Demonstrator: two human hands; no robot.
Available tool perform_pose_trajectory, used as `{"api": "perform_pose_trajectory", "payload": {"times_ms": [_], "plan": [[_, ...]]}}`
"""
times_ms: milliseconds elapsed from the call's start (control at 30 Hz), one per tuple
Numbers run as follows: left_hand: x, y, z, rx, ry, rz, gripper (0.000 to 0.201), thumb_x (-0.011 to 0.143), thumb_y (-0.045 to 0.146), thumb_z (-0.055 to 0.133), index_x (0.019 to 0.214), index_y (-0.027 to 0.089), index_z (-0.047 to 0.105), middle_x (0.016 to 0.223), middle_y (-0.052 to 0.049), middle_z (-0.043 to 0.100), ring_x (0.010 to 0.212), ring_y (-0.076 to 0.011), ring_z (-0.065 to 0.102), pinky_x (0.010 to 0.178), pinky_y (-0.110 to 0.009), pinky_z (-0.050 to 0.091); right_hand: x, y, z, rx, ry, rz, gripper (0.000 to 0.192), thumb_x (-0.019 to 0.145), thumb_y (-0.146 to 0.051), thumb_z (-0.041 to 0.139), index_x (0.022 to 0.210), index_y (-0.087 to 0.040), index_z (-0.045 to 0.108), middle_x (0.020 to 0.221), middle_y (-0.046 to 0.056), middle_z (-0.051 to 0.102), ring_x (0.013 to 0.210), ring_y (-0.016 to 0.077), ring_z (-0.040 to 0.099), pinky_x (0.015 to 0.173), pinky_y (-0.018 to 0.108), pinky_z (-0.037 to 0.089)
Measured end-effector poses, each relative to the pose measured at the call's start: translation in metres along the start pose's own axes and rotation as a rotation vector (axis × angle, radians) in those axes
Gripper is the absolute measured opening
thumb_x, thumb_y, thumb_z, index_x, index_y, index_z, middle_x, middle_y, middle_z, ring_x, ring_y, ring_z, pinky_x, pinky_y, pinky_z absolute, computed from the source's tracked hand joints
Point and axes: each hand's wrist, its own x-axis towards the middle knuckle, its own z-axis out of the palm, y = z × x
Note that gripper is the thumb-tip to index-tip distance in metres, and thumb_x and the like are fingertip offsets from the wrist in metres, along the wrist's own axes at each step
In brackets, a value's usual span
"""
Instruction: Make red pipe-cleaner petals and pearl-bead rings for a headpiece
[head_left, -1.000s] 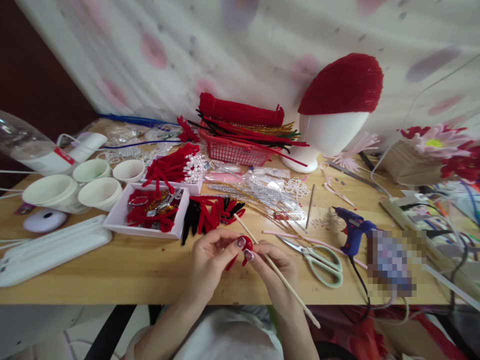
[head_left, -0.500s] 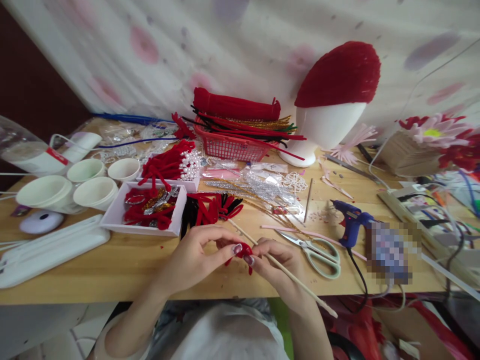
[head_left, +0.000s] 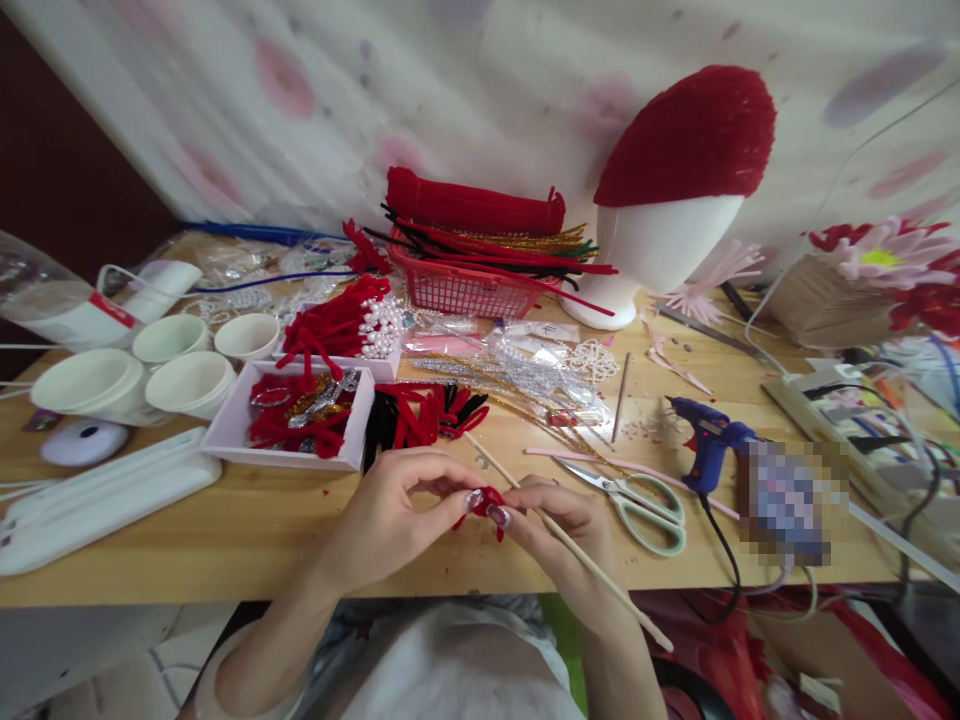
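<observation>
In the head view, a small curled piece of red pipe cleaner (head_left: 489, 497) is pinched between both hands above the table's front part. My left hand (head_left: 397, 515) grips its left side with thumb and fingertips. On the other side, my right hand (head_left: 566, 525) has its thumb against the red piece and its fingers curled behind. A thin wooden stick (head_left: 600, 572) passes through my right hand, slanting down toward the right forearm. Part of the red piece is hidden by the fingertips. Folded red and black pipe cleaners (head_left: 427, 415) lie just beyond my hands.
Scissors (head_left: 613, 487) and a blue glue gun (head_left: 706, 450) with a cord lie on the right. A white box (head_left: 289, 462) of red pieces and several paper cups (head_left: 191, 385) stand left. Behind are a red basket (head_left: 472, 295) and a white head form (head_left: 660, 240) with a red covering.
The fingers shift only slightly around the red pipe cleaner, which stays held by both hands. The camera view has moved a little.
</observation>
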Motion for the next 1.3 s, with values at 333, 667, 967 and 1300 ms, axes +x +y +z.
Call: {"api": "perform_pose_trajectory", "payload": {"times_ms": [333,667,967,1300], "plan": [[-0.005,-0.005,0.008,-0.327,-0.018,-0.196,0.014,0.079,0.020,0.072,0.088,0.023,0.083,0.088,-0.006,0.081,0.079,-0.0200,0.076,0.072,-0.024,0.059,0.004,0.002,0.009,0.145,0.091,0.058,0.009,0.074,-0.024,0.081,0.067,-0.021,0.077,0.060,-0.001,0.063,0.053,0.0131,0.056,0.051,0.023,0.043],[-0.010,0.001,0.008,-0.084,0.101,-0.035,0.016,0.080,0.017,0.069,0.084,0.023,0.082,0.084,-0.005,0.079,0.079,-0.0199,0.073,0.073,-0.025,0.057,0.000,-0.008,0.007,-0.059,0.082,-0.025,0.009,0.081,-0.024,0.076,0.073,-0.021,0.075,0.062,-0.001,0.064,0.057,0.0143,0.055,0.056,0.027,0.042],[-0.013,-0.002,0.018,-0.390,0.106,-0.218,0.013,0.075,0.018,0.077,0.085,0.024,0.083,0.088,-0.006,0.081,0.080,-0.0213,0.076,0.073,-0.027,0.061,-0.003,-0.002,0.010,0.033,0.119,-0.055,0.007,0.083,-0.022,0.076,0.076,-0.024,0.076,0.064,-0.002,0.065,0.058,0.0137,0.057,0.057,0.026,0.043],[-0.006,-0.011,0.038,-0.886,0.245,-0.448,0.023,0.060,0.034,0.092,0.072,0.019,0.081,0.072,-0.002,0.077,0.063,-0.0102,0.065,0.061,-0.017,0.051,-0.001,-0.001,0.025,0.247,0.292,0.033,0.022,0.073,-0.022,0.085,0.071,-0.022,0.063,0.070,-0.001,0.069,0.065,0.0145,0.063,0.061,0.024,0.051]]}}
